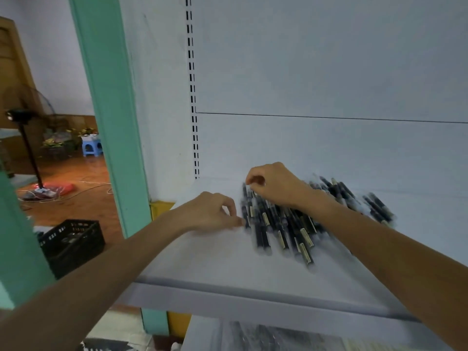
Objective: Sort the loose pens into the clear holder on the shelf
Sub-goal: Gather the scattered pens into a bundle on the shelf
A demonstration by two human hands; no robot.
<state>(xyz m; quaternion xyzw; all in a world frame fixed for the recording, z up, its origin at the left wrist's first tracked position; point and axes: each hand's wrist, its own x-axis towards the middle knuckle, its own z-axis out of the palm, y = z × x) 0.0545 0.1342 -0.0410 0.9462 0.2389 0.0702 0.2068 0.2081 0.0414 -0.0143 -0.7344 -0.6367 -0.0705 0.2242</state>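
Several black pens [281, 224] with pale labels lie side by side in a loose pile on the white shelf [215, 262]; a few more pens [377, 206] lie to the right. My left hand [212, 214] reaches in from the left, and its thumb and forefinger pinch the leftmost pen near its middle. My right hand [273, 184] hovers over the far ends of the pile, its curled fingertips pinching the top of a pen. Motion blurs the pile. I cannot make out a clear holder.
The shelf's white back panel with a slotted upright [193, 97] rises behind the pens. A teal pillar [111, 122] stands left of the shelf. On the floor at the left sits a black crate [73, 244]. A lower shelf [266, 335] holds dark items.
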